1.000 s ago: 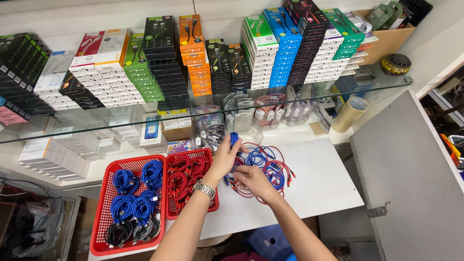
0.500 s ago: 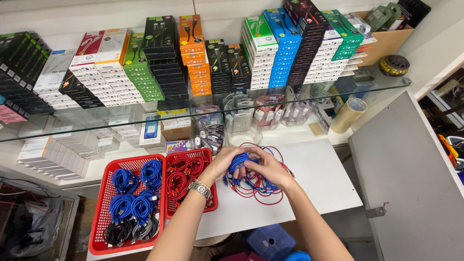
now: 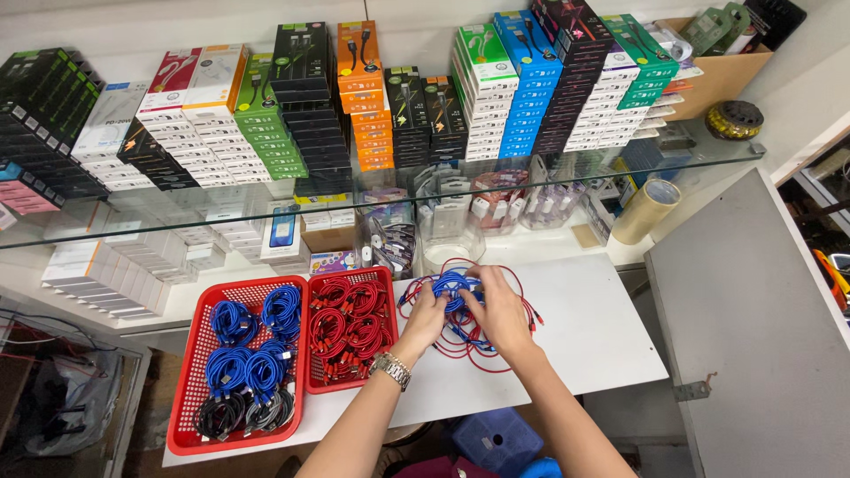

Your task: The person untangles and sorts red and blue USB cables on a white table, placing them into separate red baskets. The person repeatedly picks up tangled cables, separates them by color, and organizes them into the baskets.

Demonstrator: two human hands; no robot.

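Gripping blue cable coil (image 3: 453,285) with left hand (image 3: 425,317) and right hand (image 3: 498,310) | lying beneath: loose red cables (image 3: 496,354) on white table (image 3: 584,345) | sitting left: red basket (image 3: 382,276) holding coiled red cables (image 3: 350,319)

I see a phone-accessory shop, boxes (image 3: 372,97) stacked on a glass shelf (image 3: 266,212), baskets (image 3: 199,389) of coiled cables (image 3: 350,323)

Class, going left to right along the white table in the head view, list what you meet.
Larger red basket of blue and black cables → smaller red basket of red cables → left hand → blue cable coil → right hand.
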